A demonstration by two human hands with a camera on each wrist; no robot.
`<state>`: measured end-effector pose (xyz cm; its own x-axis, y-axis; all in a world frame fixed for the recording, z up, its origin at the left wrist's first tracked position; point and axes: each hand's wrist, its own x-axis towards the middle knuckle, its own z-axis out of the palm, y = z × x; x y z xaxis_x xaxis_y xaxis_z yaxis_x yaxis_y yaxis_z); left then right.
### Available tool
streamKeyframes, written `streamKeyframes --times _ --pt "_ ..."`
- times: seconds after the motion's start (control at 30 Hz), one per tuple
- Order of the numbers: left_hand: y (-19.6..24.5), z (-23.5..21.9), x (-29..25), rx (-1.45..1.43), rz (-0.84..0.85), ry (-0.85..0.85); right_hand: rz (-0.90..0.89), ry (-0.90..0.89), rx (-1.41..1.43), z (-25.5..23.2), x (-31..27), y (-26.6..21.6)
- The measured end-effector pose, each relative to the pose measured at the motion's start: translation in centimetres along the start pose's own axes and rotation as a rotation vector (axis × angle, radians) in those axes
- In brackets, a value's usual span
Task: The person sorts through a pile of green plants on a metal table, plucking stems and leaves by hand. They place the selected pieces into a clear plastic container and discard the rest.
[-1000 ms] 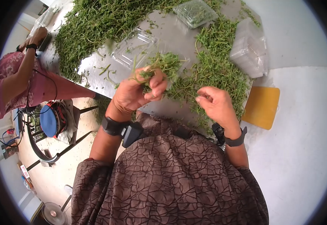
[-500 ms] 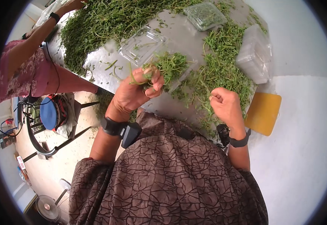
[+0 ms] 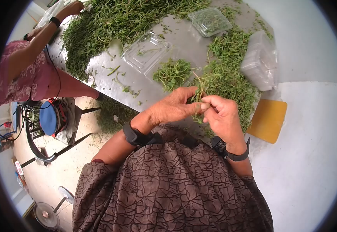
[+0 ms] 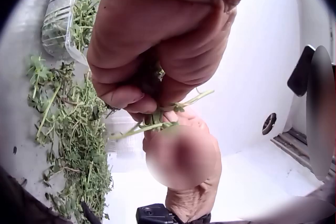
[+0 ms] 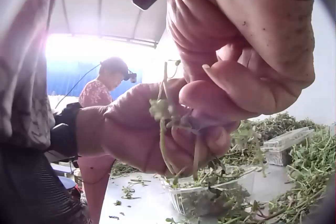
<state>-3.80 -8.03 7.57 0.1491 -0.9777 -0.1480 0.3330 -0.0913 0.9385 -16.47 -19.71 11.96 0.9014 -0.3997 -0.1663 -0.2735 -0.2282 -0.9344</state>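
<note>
Before my torso the two hands meet, fingertips together on leafy green stems (image 3: pixel 199 86). My left hand (image 3: pixel 172 106) pinches the stems between thumb and fingers. From the other side my right hand (image 3: pixel 223 116) pinches them, its thumb and fingertips against the left thumb. In the left wrist view, loose stem ends (image 4: pixel 139 130) stick out between the fingers. Just beyond the left hand, an open clear plastic box (image 5: pixel 181 203) holds a clump of greens (image 3: pixel 172 74); its flat lid (image 3: pixel 147 50) lies folded back on the table.
A large heap of greens (image 3: pixel 110 31) covers the far table (image 3: pixel 110 87); another pile (image 3: pixel 230 73) lies at right. A filled clear box (image 3: pixel 210 22) stands behind, with stacked empty boxes (image 3: pixel 259 62) and a yellow board (image 3: pixel 268 120) at right. Another person (image 3: pixel 25 77) works at left.
My left hand has moved right, away from the open box, to meet the right hand. The right hand has shifted slightly left. The clump in the box now shows uncovered.
</note>
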Motion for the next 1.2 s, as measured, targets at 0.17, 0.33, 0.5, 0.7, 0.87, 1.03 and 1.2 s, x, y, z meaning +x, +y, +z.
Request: streamKeyframes --times 0.17,0.33,0.5,0.7,0.87,1.03,1.2 --pt "0.6 -1.5 -1.1 -0.052 -0.046 0.004 0.049 0.132 -0.002 -1.7 -0.3 -0.1" --pt "2.2 -1.9 -1.8 0.069 -0.068 -0.021 -0.310 0.253 -0.430 -1.6 0.4 -1.1" --pt "1.9 -1.8 -1.8 0.142 -0.097 -0.134 -0.566 0.129 -0.510 -0.6 1.5 -1.8" --pt "2.0 -2.4 -2.7 0.056 -0.131 -0.097 -0.469 0.039 -0.522 -1.4 1.3 0.2" --pt "1.2 -2.7 -2.9 0.015 -0.105 -0.073 -0.456 0.081 -0.511 -1.7 1.0 0.1" --pt "1.7 -2.7 -3.1 0.047 -0.149 -0.044 -0.493 0.128 -0.595 -1.5 0.9 0.3" --pt "1.3 -2.7 -3.7 -0.044 -0.125 0.060 -0.444 0.142 -0.562 -1.6 0.7 0.2"
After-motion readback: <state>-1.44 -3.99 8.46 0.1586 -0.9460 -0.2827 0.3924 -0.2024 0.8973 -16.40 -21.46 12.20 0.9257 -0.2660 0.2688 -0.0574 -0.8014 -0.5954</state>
